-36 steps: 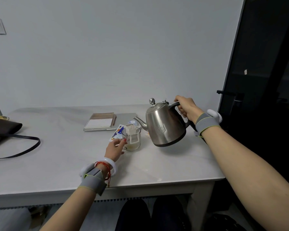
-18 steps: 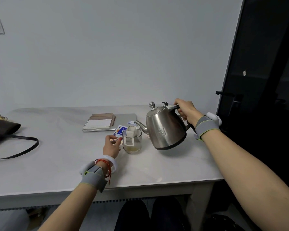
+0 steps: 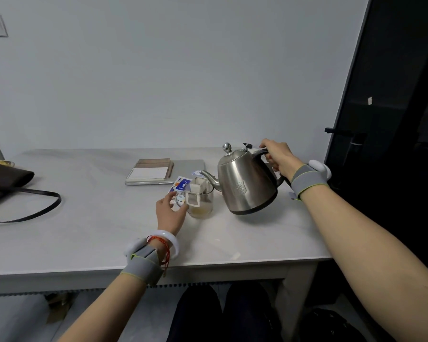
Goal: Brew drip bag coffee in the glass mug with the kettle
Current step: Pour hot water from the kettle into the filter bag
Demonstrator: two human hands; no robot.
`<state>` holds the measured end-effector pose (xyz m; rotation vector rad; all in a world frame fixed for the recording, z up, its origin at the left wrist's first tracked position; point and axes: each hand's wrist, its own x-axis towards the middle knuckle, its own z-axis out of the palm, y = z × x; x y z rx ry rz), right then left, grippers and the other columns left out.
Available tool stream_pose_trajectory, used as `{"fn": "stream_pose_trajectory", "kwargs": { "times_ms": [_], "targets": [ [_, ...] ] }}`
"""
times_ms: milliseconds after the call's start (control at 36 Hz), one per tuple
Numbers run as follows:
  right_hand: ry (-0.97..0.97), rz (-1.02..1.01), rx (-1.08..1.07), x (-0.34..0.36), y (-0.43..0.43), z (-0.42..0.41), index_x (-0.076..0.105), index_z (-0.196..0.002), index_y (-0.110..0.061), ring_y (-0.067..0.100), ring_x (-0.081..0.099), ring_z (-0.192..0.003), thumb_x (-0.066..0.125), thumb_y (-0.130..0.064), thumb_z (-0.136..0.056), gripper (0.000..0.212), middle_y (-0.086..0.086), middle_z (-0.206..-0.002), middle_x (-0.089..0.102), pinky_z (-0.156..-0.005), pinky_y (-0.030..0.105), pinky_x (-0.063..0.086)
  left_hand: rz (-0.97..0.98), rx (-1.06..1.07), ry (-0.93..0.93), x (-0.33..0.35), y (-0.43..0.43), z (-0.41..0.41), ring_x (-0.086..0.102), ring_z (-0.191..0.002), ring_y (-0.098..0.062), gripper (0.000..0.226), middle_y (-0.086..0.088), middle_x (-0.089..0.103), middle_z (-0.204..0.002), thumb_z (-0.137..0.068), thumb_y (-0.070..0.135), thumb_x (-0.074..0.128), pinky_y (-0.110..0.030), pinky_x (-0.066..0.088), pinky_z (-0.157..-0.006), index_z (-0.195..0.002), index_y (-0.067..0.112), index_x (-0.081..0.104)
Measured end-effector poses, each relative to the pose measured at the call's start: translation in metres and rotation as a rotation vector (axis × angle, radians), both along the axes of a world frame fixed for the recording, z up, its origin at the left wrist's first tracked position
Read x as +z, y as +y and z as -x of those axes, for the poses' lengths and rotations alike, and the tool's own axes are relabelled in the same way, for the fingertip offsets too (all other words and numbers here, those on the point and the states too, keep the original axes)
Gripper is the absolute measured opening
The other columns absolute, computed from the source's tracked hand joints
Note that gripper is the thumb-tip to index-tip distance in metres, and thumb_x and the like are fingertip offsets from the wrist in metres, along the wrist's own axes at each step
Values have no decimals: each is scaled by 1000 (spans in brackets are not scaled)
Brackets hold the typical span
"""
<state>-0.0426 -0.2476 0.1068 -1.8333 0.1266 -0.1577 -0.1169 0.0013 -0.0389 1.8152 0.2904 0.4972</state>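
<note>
Far left of frame: dark bag (image 3: 8, 177) lies flat on the white table (image 3: 84, 230), strap (image 3: 38, 193) looped out toward centre. Centre back: notebook (image 3: 148, 170) stacked on a grey slab (image 3: 189, 165), pen along the notebook's right edge. Just right of and below that: torn blue-and-white sachet (image 3: 181, 184), flat on the table, partly behind the mug. My left hand (image 3: 169, 212) sits at the mug's left side, fingers loosely curled in a C shape, thumb tip against the glass low down; can't tell whether they actually clamp the clear handle. Glass mug (image 3: 203, 204) stands upright at frame centre with a thin layer of pale liquid in the bottom. Drip bag (image 3: 195, 193) hangs open in the mug, paper flaps folded out over the rim. Kettle (image 3: 247, 186) is immediately right of the mug, steel, lid on, tipped slightly toward the spout; the spout tip is at the far side of the rim. Can't tell if the kettle base touches the table. My right hand (image 3: 278, 157) is wrapped tight around the kettle's black handle, centre right. Grey bands on both wrists. Dark door (image 3: 393, 119) fills the right edge.
</note>
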Motion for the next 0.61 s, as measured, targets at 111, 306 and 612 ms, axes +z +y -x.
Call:
{"fn": "stream_pose_trajectory", "kwargs": {
  "times_ms": [111, 306, 612],
  "targets": [
    [-5, 2, -6, 2, 1, 1, 40, -58, -19, 13, 21, -37, 53, -24, -81, 27, -7, -36, 30, -42, 23, 18, -68, -63, 87, -3, -8, -2, 42, -122, -33, 98, -16, 38, -131, -55, 43, 65, -46, 37, -107, -144, 20, 33],
    [-4, 11, -5, 2, 1, 3, 38, -59, -19, 14, 21, -36, 53, -24, -81, 27, -7, -34, 30, -42, 23, 18, -33, -160, 54, -3, -18, -8, 44, -127, -30, 112, -13, 46, -140, -67, 10, 81, -38, 36, -106, -150, 15, 5],
    [-24, 61, -12, 10, 1, 5, 38, -55, -19, 16, 21, -40, 52, -25, -80, 28, -6, -36, 30, -44, 24, 19, -12, -285, 127, 3, -6, -36, 45, -127, -30, 107, -15, 41, -144, -63, 4, 83, -38, 38, -106, -145, 12, 15]
  ]
}}
